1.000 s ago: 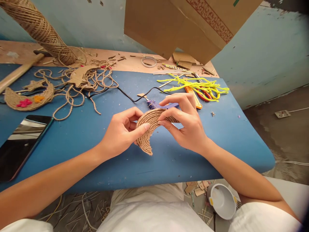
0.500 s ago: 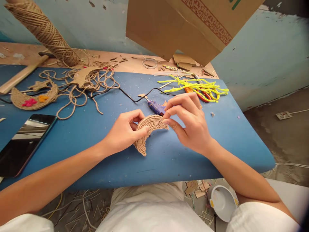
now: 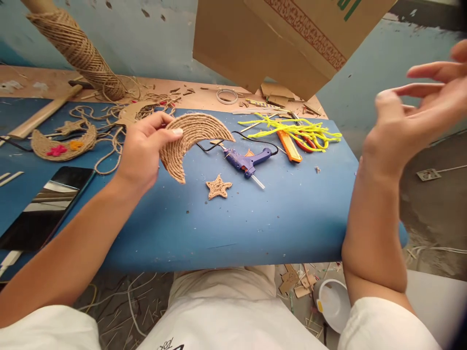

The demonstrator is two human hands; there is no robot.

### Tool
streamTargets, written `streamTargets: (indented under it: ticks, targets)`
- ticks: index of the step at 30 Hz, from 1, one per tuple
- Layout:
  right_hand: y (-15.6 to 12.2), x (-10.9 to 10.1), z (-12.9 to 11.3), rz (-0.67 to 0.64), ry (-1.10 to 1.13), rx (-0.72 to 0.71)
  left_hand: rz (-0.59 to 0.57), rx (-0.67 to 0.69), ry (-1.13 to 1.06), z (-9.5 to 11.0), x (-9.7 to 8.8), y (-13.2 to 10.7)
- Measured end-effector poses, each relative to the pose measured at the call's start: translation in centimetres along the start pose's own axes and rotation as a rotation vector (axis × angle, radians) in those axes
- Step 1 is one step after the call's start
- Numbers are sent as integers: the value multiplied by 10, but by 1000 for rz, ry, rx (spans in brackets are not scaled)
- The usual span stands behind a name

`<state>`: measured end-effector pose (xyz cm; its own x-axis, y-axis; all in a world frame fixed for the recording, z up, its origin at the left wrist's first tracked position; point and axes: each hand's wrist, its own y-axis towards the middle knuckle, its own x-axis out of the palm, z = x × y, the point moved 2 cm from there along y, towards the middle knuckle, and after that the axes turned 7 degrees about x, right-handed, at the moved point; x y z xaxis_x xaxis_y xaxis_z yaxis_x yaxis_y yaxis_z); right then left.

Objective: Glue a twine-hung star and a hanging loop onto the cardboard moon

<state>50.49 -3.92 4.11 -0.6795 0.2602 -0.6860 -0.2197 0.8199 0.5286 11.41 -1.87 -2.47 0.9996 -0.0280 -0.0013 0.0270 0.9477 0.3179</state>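
Note:
My left hand (image 3: 146,146) pinches a crescent moon wrapped in jute twine (image 3: 197,129) by its left side and holds it above the blue table. Off to the right, my right hand (image 3: 419,107) is raised over the table's right edge, fingers apart with nothing in them. A small twine star (image 3: 218,187) lies flat below the crescent. Beside the star rests a purple hot glue gun (image 3: 242,160) with a clear glue stick poking from its back.
Yellow-green cords (image 3: 292,127) lie around an orange-handled cutter (image 3: 289,146). At left are a phone (image 3: 47,209), a decorated twine crescent (image 3: 65,146), a hammer (image 3: 44,112) and a twine spool (image 3: 80,51). A cardboard sheet (image 3: 284,48) stands behind; a grey pot (image 3: 332,304) sits below.
My left hand has lifted the crescent up and to the left. My right hand has let go of it and swung up to the far right, uncovering the star and glue gun.

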Motion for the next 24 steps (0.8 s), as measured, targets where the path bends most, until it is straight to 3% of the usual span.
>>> streamTargets:
  ticks: [6,11,14,18,21,24]
  targets:
    - [-30,64,-5,-91,-57,-31,-331,-154,214,-17,-36,13]
    - [-39,93,10,-275,-161,-84,-544,-163,264,-36,-57,13]
    - [-39,101,18,-414,-178,-74,-531,-126,160,-30,-60,16]
    - [-39,109,23,-459,-181,-57,-479,22,38,-14,-52,19]
    - [-38,114,25,-466,-195,-60,-556,108,92,-13,-48,19]
    - [-38,117,27,-482,-196,-73,-616,96,235,-21,-54,19]
